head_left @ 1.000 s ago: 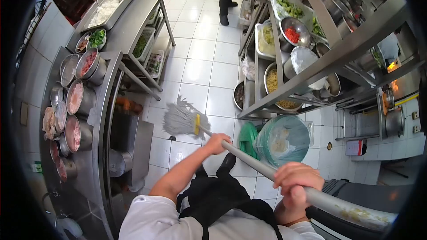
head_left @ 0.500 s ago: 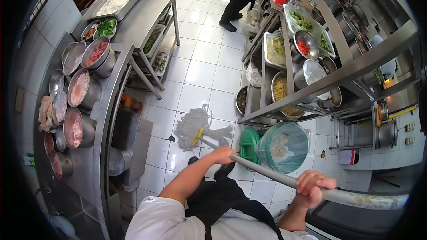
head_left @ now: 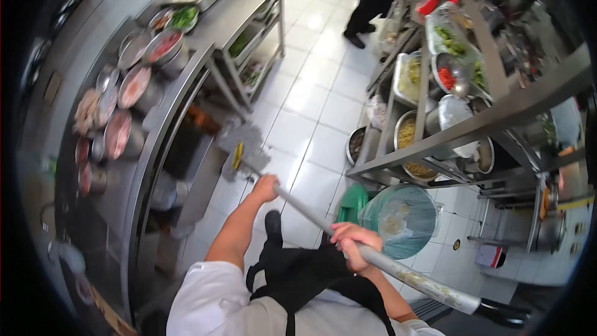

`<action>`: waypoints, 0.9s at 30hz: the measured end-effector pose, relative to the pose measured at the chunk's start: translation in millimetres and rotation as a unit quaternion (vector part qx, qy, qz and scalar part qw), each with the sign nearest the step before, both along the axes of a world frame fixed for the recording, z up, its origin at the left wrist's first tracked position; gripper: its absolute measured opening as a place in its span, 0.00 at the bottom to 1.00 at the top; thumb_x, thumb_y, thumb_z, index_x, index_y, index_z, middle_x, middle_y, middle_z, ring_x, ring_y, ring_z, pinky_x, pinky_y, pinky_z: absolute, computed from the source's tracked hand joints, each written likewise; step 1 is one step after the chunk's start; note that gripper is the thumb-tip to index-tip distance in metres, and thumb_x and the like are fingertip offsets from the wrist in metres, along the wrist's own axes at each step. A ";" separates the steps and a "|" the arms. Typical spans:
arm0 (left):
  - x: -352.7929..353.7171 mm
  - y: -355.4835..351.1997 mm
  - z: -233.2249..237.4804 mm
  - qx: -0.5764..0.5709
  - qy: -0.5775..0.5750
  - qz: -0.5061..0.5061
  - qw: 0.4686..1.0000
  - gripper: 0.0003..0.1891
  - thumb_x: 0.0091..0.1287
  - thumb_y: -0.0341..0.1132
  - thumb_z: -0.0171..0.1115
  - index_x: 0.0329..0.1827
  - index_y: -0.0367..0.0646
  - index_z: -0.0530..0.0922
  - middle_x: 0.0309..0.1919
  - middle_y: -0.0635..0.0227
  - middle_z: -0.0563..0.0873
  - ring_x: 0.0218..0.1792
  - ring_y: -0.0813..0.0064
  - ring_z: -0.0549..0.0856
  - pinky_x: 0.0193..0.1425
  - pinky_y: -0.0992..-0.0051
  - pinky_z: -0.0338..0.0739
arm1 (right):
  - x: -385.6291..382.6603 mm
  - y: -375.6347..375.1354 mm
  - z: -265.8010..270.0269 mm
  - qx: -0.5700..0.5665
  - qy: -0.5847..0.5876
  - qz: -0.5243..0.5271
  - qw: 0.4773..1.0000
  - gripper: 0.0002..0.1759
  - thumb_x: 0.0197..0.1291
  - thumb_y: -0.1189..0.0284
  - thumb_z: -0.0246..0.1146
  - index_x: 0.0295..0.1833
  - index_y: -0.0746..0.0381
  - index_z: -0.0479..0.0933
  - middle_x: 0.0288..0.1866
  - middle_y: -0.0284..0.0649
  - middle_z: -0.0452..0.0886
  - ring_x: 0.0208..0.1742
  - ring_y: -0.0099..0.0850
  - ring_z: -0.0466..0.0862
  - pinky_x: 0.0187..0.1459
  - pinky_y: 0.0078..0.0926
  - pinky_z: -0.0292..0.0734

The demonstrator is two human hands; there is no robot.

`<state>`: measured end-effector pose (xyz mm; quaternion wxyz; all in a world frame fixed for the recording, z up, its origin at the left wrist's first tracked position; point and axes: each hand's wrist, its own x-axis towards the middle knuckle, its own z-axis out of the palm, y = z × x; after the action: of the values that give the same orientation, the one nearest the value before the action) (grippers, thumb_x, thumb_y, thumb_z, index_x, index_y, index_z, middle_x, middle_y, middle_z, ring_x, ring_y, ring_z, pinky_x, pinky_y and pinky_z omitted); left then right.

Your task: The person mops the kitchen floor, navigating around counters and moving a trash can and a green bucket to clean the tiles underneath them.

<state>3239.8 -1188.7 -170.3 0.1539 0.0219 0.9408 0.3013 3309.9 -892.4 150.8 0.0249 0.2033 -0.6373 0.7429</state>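
Observation:
Both my hands grip a mop by its long pale handle (head_left: pixel 311 214), which slants across my front. My left hand (head_left: pixel 266 188) is wrapped round the lower shaft, near the yellow clamp (head_left: pixel 237 154). Higher up, in front of my apron, my right hand (head_left: pixel 357 246) is closed round the same shaft. The grey mop head (head_left: pixel 249 139) lies on the white tiles at the left, bunched close to the foot of the steel counter. A black grip (head_left: pixel 504 312) ends the handle at lower right.
Along the left runs a steel counter (head_left: pixel 205 56) with several pots of meat. A lined bin (head_left: pixel 404 211) and a green lid-like piece (head_left: pixel 353 204) stand at right, below a steel rack (head_left: pixel 435 140) of food containers. Another person's dark-clothed legs (head_left: pixel 373 0) are in the aisle ahead.
The mop head has swept left from mid-aisle to the counter's foot. Both my hands have moved left with the handle, and the camera view has turned.

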 end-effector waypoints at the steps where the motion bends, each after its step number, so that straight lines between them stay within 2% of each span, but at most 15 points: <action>1: 4.3 10.8 -9.5 -0.005 0.006 -0.011 1.000 0.12 0.52 0.38 0.72 0.39 0.48 0.83 0.48 0.58 0.85 0.55 0.52 0.80 0.62 0.58 0.74 | -2.3 11.0 6.6 -0.002 0.003 0.015 1.000 0.03 0.57 0.80 0.59 0.32 0.69 0.76 0.26 0.45 0.81 0.30 0.38 0.83 0.49 0.47 0.82; 2: 10.6 27.1 -9.5 -0.007 0.061 -0.008 0.998 0.10 0.54 0.36 0.68 0.38 0.47 0.84 0.42 0.58 0.85 0.53 0.55 0.81 0.58 0.58 0.76 | -4.4 19.3 11.9 0.004 0.025 0.017 1.000 0.09 0.62 0.74 0.58 0.31 0.68 0.75 0.20 0.42 0.76 0.27 0.38 0.82 0.45 0.48 0.80; 4: 23.3 67.0 9.4 0.010 0.097 0.038 0.995 0.11 0.51 0.34 0.70 0.38 0.46 0.84 0.41 0.57 0.84 0.51 0.54 0.81 0.56 0.59 0.76 | -8.6 41.7 20.1 -0.018 0.040 0.018 0.999 0.12 0.64 0.69 0.60 0.32 0.67 0.76 0.20 0.41 0.76 0.25 0.36 0.80 0.41 0.45 0.80; 5: 27.1 84.4 4.3 0.037 0.075 0.062 0.995 0.11 0.51 0.35 0.71 0.38 0.47 0.84 0.42 0.57 0.84 0.51 0.55 0.81 0.56 0.59 0.76 | -11.4 52.1 28.6 -0.018 0.043 0.008 0.999 0.14 0.64 0.67 0.62 0.32 0.67 0.76 0.20 0.40 0.76 0.23 0.34 0.79 0.39 0.44 0.79; 6: 30.6 103.7 17.1 0.053 0.034 0.089 0.994 0.14 0.57 0.46 0.72 0.36 0.47 0.82 0.43 0.55 0.85 0.53 0.52 0.81 0.60 0.60 0.74 | -13.2 63.0 34.8 -0.039 0.029 -0.009 0.999 0.16 0.65 0.66 0.61 0.28 0.66 0.76 0.17 0.41 0.76 0.22 0.35 0.79 0.38 0.43 0.82; 7: 32.9 122.5 15.4 0.058 0.054 0.093 0.993 0.14 0.58 0.46 0.71 0.34 0.46 0.83 0.38 0.56 0.85 0.48 0.53 0.83 0.55 0.58 0.76 | -15.3 73.4 41.8 -0.062 0.017 -0.012 0.998 0.16 0.66 0.65 0.61 0.29 0.65 0.76 0.17 0.39 0.76 0.21 0.32 0.78 0.38 0.42 0.82; 9: 36.0 153.0 27.7 0.084 0.051 0.096 0.990 0.15 0.61 0.48 0.68 0.30 0.45 0.82 0.34 0.58 0.86 0.45 0.53 0.83 0.52 0.58 0.76 | -25.7 95.7 45.1 -0.106 0.031 -0.004 0.994 0.17 0.69 0.63 0.59 0.33 0.66 0.75 0.14 0.34 0.70 0.17 0.28 0.75 0.32 0.36 0.81; 12: 40.6 182.6 37.1 0.059 0.005 0.099 0.993 0.16 0.63 0.49 0.66 0.27 0.45 0.81 0.32 0.57 0.85 0.45 0.51 0.82 0.53 0.56 0.75 | -38.0 123.0 41.8 -0.141 0.045 0.043 0.988 0.16 0.70 0.63 0.57 0.37 0.66 0.74 0.13 0.33 0.68 0.15 0.26 0.71 0.28 0.32 0.78; 13: 43.7 184.9 40.6 0.066 0.010 0.107 0.992 0.16 0.62 0.48 0.65 0.27 0.45 0.80 0.32 0.57 0.85 0.45 0.51 0.82 0.53 0.55 0.74 | -41.9 125.6 41.4 -0.143 0.059 0.061 0.986 0.14 0.71 0.64 0.55 0.41 0.65 0.72 0.13 0.32 0.67 0.15 0.25 0.70 0.26 0.28 0.75; 15: 49.0 184.3 46.0 0.081 0.020 0.118 0.989 0.15 0.62 0.46 0.65 0.26 0.44 0.79 0.32 0.57 0.85 0.45 0.51 0.82 0.54 0.54 0.72 | -44.1 124.7 40.9 -0.143 0.054 0.080 0.985 0.14 0.71 0.64 0.55 0.40 0.65 0.72 0.13 0.32 0.67 0.15 0.25 0.70 0.26 0.28 0.75; 18: 48.7 171.4 50.8 0.099 -0.039 0.127 0.986 0.10 0.57 0.42 0.66 0.31 0.44 0.83 0.39 0.56 0.87 0.52 0.52 0.81 0.65 0.48 0.67 | -49.1 108.7 43.0 -0.136 0.060 0.102 0.984 0.14 0.70 0.64 0.56 0.39 0.66 0.72 0.13 0.31 0.67 0.14 0.23 0.70 0.24 0.26 0.73; 21: 62.5 152.6 55.6 0.111 -0.038 0.159 0.980 0.11 0.57 0.43 0.66 0.30 0.44 0.82 0.39 0.56 0.86 0.53 0.51 0.81 0.66 0.47 0.66 | -53.8 83.6 48.4 -0.127 0.060 0.142 0.980 0.14 0.68 0.64 0.57 0.39 0.65 0.72 0.12 0.30 0.68 0.14 0.23 0.70 0.21 0.24 0.71; 24: 84.9 130.8 57.9 0.104 -0.008 0.207 0.973 0.09 0.57 0.41 0.65 0.28 0.45 0.80 0.34 0.57 0.85 0.48 0.51 0.81 0.58 0.54 0.70 | -60.5 55.8 47.0 -0.120 0.055 0.181 0.975 0.13 0.67 0.65 0.57 0.38 0.65 0.72 0.12 0.29 0.67 0.14 0.22 0.70 0.21 0.24 0.71; 27: 116.9 105.2 51.1 0.104 -0.010 0.248 0.963 0.09 0.57 0.40 0.65 0.30 0.45 0.81 0.36 0.57 0.85 0.49 0.52 0.81 0.59 0.54 0.69 | -58.4 20.6 43.0 -0.131 0.023 0.217 0.967 0.12 0.66 0.66 0.58 0.37 0.64 0.72 0.13 0.28 0.66 0.13 0.22 0.69 0.21 0.23 0.70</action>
<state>3356.7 -1083.5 -119.2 0.0810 -0.1989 0.8786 0.4265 3251.5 -871.7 193.8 -0.0961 0.3491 -0.4743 0.8025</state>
